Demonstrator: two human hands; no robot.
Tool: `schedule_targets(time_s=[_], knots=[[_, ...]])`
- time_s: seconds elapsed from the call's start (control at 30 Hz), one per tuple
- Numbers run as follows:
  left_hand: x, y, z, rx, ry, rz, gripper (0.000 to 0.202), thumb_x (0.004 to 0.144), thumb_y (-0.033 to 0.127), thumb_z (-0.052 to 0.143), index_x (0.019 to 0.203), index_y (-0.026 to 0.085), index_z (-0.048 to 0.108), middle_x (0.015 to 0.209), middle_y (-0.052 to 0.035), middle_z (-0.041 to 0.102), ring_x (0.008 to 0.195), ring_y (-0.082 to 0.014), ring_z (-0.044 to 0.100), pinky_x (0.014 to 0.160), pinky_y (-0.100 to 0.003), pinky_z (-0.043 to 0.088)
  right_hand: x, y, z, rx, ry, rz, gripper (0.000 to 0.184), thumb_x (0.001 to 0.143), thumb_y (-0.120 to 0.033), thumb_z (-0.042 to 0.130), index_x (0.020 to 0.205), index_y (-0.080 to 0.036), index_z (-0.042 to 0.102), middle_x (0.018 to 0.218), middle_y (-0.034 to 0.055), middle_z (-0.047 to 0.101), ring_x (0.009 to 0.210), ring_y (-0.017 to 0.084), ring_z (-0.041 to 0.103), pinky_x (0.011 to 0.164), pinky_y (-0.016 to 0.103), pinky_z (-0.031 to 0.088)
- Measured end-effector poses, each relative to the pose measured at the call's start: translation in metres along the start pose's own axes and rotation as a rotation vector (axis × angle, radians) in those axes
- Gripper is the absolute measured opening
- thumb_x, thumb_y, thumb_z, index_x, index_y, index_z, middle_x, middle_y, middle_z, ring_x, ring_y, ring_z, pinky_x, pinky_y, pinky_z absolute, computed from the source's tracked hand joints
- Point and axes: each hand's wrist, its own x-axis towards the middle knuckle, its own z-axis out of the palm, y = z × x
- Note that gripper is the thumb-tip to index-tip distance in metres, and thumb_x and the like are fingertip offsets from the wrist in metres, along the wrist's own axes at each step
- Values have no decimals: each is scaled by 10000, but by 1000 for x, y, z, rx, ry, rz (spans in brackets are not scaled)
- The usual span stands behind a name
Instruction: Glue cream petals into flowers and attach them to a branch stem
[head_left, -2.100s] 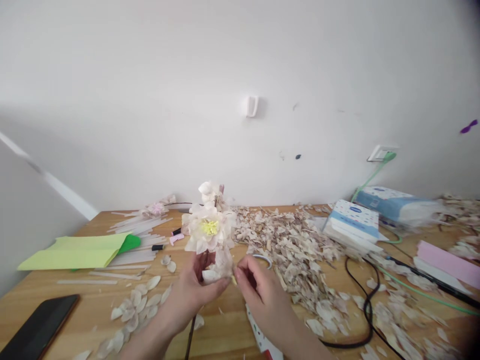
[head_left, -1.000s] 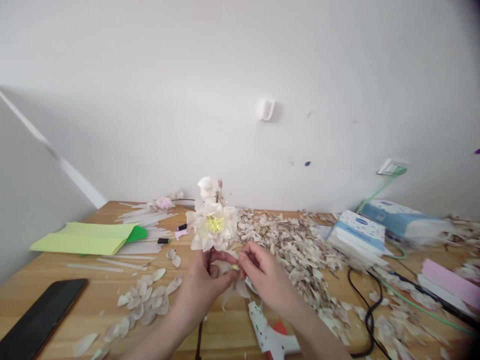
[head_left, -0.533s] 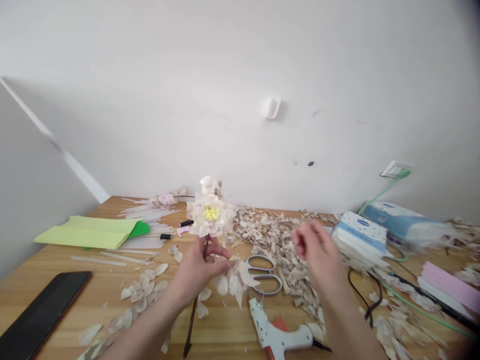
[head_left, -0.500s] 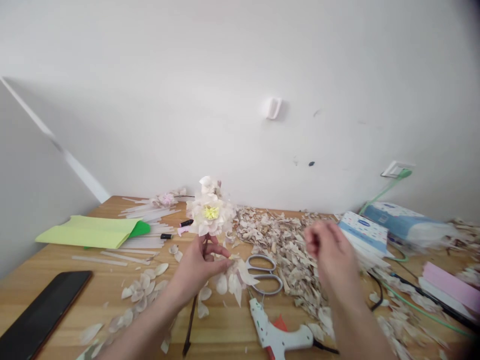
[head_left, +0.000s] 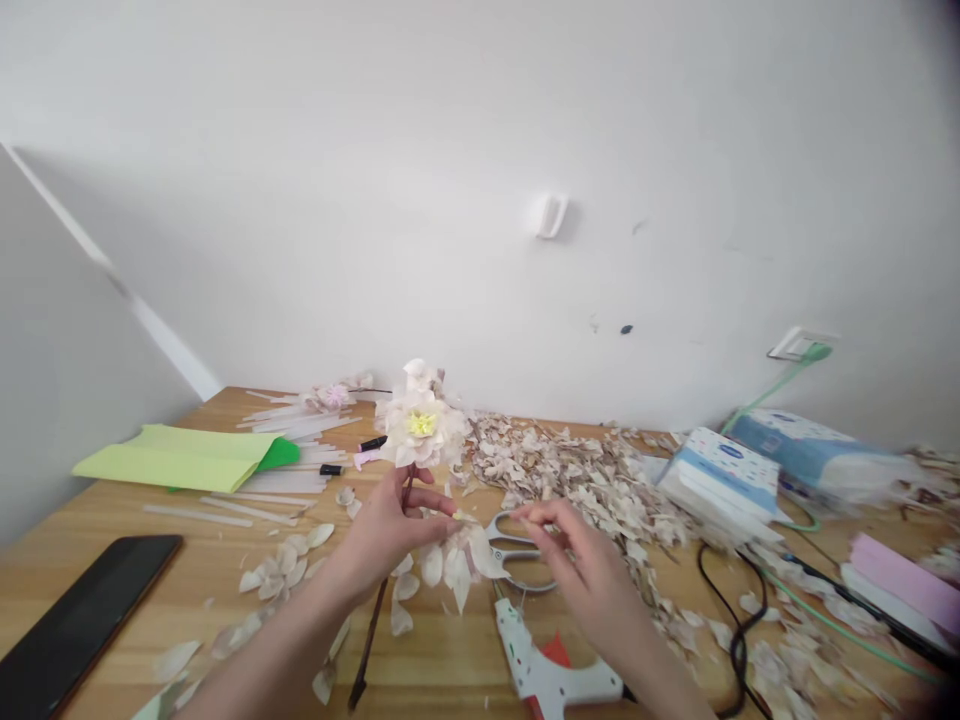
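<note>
My left hand [head_left: 386, 530] grips the dark stem of a handmade white flower [head_left: 421, 428] with a yellow centre, held upright over the wooden table [head_left: 105, 560]. A loose cluster of pale petals [head_left: 450, 562] hangs below my left fingers. My right hand [head_left: 581, 570] is beside it, fingers pinched together near those petals; whether anything is in the pinch I cannot make out. Grey-handled scissors [head_left: 517, 555] lie just under my right hand.
A white glue gun [head_left: 551, 672] lies near the front edge. A heap of dried petal scraps [head_left: 592, 490] fills the middle. Tissue packs [head_left: 724, 475] and cables [head_left: 731, 620] lie to the right. Green paper [head_left: 176, 458], white strips and a black phone [head_left: 71, 625] lie to the left.
My right hand left the flower, swung out right over the scrap heap, and has come back next to my left fingers. My left hand kept holding the stem.
</note>
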Motion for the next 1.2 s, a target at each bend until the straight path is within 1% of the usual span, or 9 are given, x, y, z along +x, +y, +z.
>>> schedule_targets(time_s=[0.07, 0.17, 0.33, 0.5, 0.6, 0.73, 0.83, 1.03, 1.2], knots=[[1, -1, -1, 0, -7, -2, 482, 553, 191, 730, 892, 200, 386, 734, 5, 658, 534, -95, 545, 555, -232, 400, 3, -11, 11, 35, -30, -30, 100, 861, -307, 446, 859, -244, 524, 901, 26, 645, 835, 183, 601, 714, 289, 449], [1, -2, -2, 39, -16, 1, 489, 549, 189, 725, 896, 201, 379, 732, -1, 665, 523, -100, 544, 545, -237, 397, 11, -20, 22, 92, 8, 40, 70, 855, -314, 469, 854, -247, 490, 674, -22, 627, 655, 167, 612, 626, 279, 456], [2, -5, -1, 144, -16, 0, 480, 531, 195, 727, 883, 204, 402, 723, -8, 684, 465, -92, 495, 496, -225, 345, 18, -30, 37, 110, 34, -35, 235, 769, -287, 608, 963, -252, 481, 821, -5, 658, 792, 182, 619, 689, 298, 460], [2, -7, 2, 167, -6, 5, 467, 514, 170, 724, 862, 206, 414, 694, 7, 681, 475, -95, 503, 481, -206, 318, 20, -37, 45, 17, 65, -91, 166, 757, -184, 574, 872, -237, 468, 736, -7, 621, 743, 188, 600, 649, 304, 445], [1, -5, 3, 201, -6, 33, 445, 541, 218, 722, 862, 202, 415, 742, 3, 679, 407, -52, 401, 429, -189, 251, 20, -38, 47, 25, 104, -85, 173, 743, -161, 549, 792, -239, 403, 695, -23, 577, 676, 172, 577, 637, 307, 434], [0, -2, 3, 232, -29, 46, 424, 553, 228, 720, 837, 190, 407, 779, -12, 676, 384, -17, 263, 404, -180, 196, 21, -36, 51, 226, 133, 16, 236, 728, -158, 549, 765, -250, 335, 691, -43, 572, 674, 157, 570, 668, 313, 441], [0, -3, 2, 198, -32, 52, 417, 556, 193, 710, 852, 185, 416, 757, -8, 672, 397, -19, 264, 420, -181, 214, 23, -32, 53, 441, 131, 86, 281, 723, -189, 574, 763, -255, 304, 674, -56, 572, 671, 150, 563, 660, 307, 450], [0, -2, 1, 197, -92, 13, 422, 565, 165, 687, 878, 185, 405, 755, -11, 677, 399, -25, 261, 430, -191, 228, 28, -23, 41, 548, 256, 122, 320, 706, -224, 622, 706, -243, 303, 654, -64, 583, 638, 122, 551, 643, 277, 432], [0, -1, 0, 220, -72, -1, 423, 557, 174, 696, 881, 183, 425, 752, -3, 671, 425, -43, 298, 452, -203, 263, 41, 4, -2, 551, 565, 126, 307, 663, -279, 641, 690, -233, 339, 611, -81, 539, 505, 83, 498, 571, 245, 424]])
